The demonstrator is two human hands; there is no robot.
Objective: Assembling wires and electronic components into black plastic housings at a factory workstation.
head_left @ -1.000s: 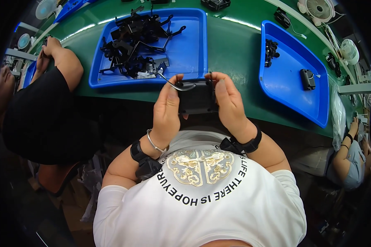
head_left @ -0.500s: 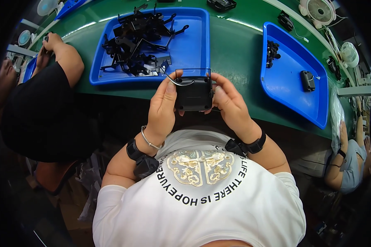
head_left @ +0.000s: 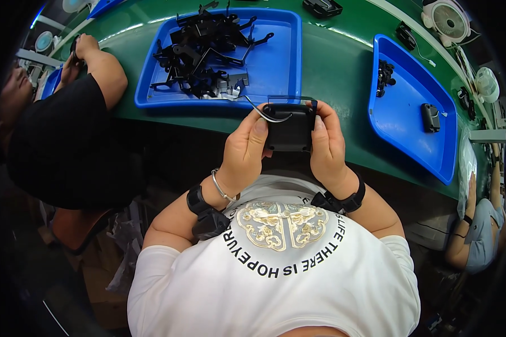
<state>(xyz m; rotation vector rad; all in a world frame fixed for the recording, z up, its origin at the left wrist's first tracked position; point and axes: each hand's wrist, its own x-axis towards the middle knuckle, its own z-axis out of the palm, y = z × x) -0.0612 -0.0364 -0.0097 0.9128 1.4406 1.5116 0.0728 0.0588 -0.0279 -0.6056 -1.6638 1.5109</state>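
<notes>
Presently, a black box-shaped housing (head_left: 289, 130) is held between both hands at the near edge of the green desk (head_left: 338, 67). The grip of the left hand (head_left: 243, 150) is closed on the left side of the housing, with the thumb laid over its face; the grip of the right hand (head_left: 329, 149) is closed on the right side. A thin cable (head_left: 271, 117) is routed from the housing face past the left thumb. A clear panel (head_left: 289, 100) is seen along the far edge of the housing; whether it is attached cannot be told. Beyond the housing and to its left, black brackets (head_left: 194, 53) are heaped in a blue tray (head_left: 272, 73). To the right of the housing, small black parts (head_left: 384, 76) and a second black housing (head_left: 430, 118) are contained, well apart, in another blue tray (head_left: 413, 143).
</notes>
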